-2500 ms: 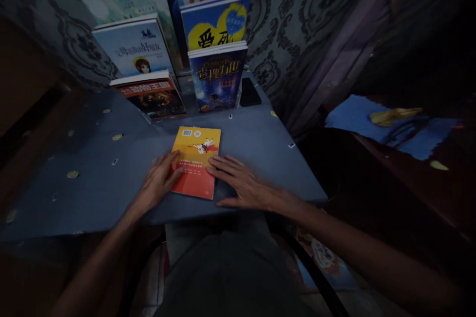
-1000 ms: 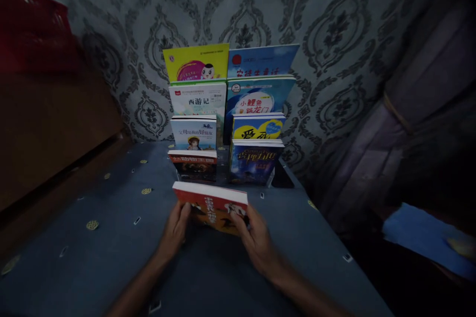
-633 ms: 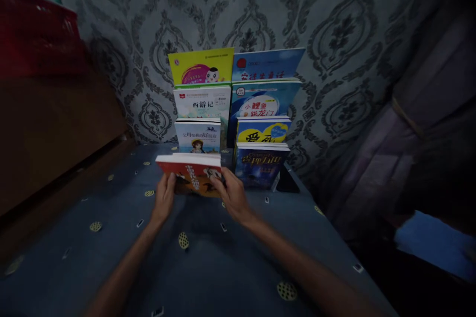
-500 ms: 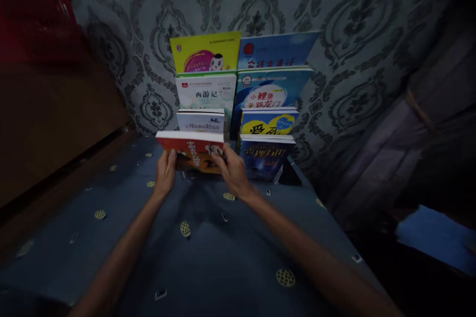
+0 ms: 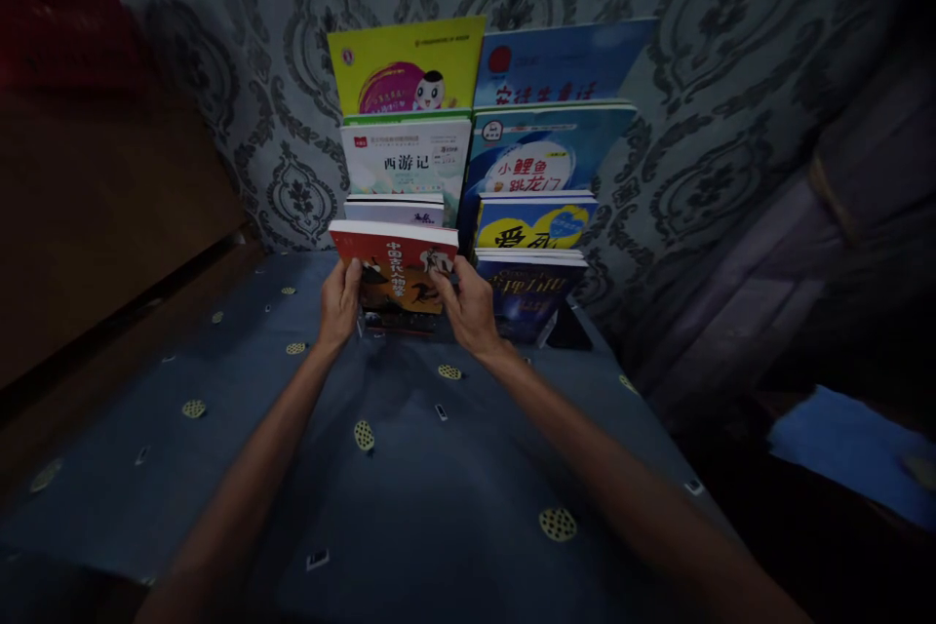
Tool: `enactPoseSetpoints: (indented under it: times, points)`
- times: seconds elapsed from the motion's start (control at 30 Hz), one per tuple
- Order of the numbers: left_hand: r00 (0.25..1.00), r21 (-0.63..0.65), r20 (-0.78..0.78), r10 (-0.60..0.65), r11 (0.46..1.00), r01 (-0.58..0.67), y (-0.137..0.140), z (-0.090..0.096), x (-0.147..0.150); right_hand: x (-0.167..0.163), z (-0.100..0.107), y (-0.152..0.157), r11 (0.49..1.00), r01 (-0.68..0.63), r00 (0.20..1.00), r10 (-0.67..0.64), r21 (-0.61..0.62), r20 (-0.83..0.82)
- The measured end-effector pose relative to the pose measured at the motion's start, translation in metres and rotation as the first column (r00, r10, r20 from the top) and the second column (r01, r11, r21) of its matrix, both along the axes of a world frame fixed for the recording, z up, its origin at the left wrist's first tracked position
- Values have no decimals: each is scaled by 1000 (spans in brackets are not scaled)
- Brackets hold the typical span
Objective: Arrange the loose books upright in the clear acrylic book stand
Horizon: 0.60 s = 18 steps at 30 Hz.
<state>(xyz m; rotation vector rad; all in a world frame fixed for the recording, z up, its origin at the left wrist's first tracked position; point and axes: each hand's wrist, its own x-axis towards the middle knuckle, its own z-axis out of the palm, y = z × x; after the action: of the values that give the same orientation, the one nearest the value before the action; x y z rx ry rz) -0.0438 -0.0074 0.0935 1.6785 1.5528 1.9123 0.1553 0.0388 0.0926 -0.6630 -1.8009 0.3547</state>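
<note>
Between my two hands is a red and orange book (image 5: 399, 275), cover facing me. My left hand (image 5: 340, 302) grips its left edge, thumb on the cover. On the opposite edge, my right hand (image 5: 469, 305) holds it the same way, fingers partly hidden behind. The book is at the front of the left column of a tiered display. Behind it stand a pale book (image 5: 395, 210), a white book (image 5: 406, 156) and a yellow book (image 5: 409, 58). To the right, a dark blue book (image 5: 530, 292) stands in the front tier, close to my right hand.
In the right column, a yellow and blue book (image 5: 533, 224) and two blue books rise behind. A patterned cloth (image 5: 409, 507) covers the table. A brown box (image 5: 102, 224) stands at left, a curtain (image 5: 775, 244) at right, and patterned wallpaper (image 5: 299, 185) behind.
The red book, in both hands, has moved slightly right relative to the display and now covers more of the pale book behind. The whole view has shifted a little.
</note>
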Motion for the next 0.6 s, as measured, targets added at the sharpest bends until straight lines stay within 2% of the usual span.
enactPoseSetpoints:
  times: [0.13, 0.3, 0.47, 0.6]
  points:
    - [1000, -61, 23, 15, 998, -13, 1, -12, -4, -3, -7, -4, 999, 13, 1000, -12, 46, -10]
    - [998, -56, 58, 23, 998, -19, 6, -19, -10, -8, -9, 0, 999, 24, 999, -25, 45, 27]
    - [995, -34, -38, 88, 995, -90, 7, -22, -15, -12, -12, 7, 998, 31, 999, -33, 54, 41]
    - [997, -86, -38, 65, 994, -68, 4, -27, -18, -11, -15, 9, 999, -4, 997, 0, 51, 77]
